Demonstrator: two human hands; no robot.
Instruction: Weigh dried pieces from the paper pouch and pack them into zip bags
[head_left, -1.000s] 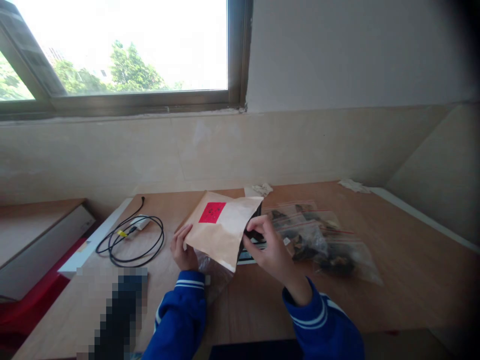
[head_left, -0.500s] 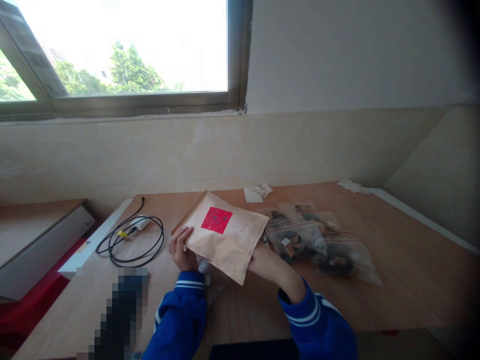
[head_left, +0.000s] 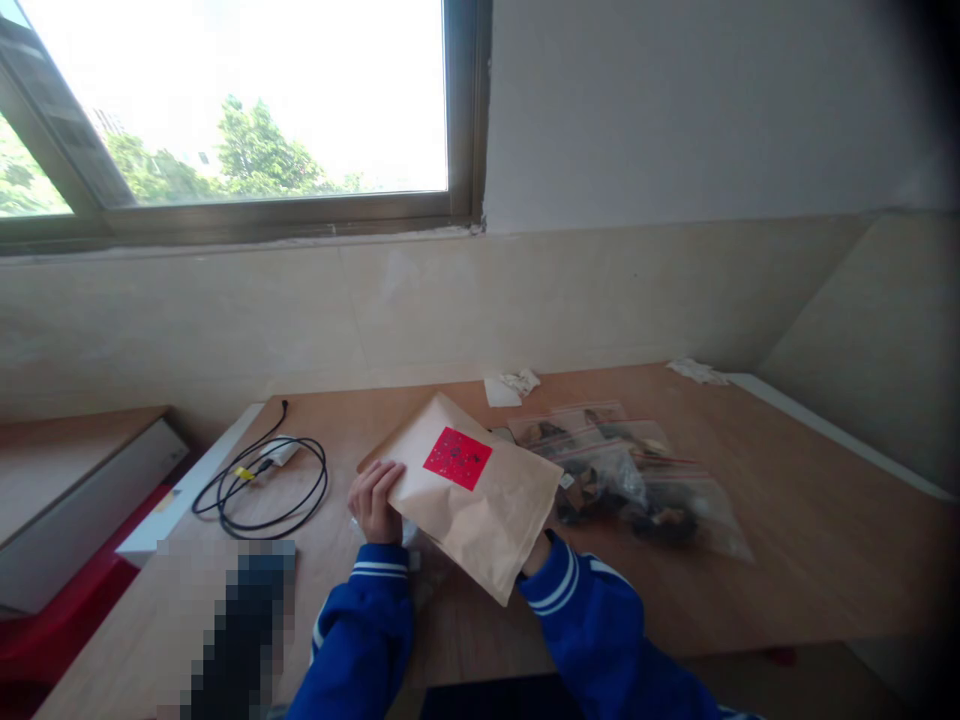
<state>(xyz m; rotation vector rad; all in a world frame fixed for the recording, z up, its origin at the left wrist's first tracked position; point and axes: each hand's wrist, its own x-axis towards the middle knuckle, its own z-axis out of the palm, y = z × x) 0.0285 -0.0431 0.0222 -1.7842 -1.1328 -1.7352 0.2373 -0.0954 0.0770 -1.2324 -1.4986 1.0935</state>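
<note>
Head view: the left hand (head_left: 377,500) pinches the paper bag (head_left: 481,512) by its left edge above the desk (head_left: 810,560); firmness there should steady it. Mostly hidden, the right hand's (head_left: 535,556) grip cannot be told.

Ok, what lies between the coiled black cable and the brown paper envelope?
Tan wooden tabletop, then the left hand gripping the envelope, in the head view.

My kraft envelope (head_left: 472,515): one
Red sticker (head_left: 457,458): one
Black cable (head_left: 325,478): one
Zip bags (head_left: 709,510): at least four
</note>
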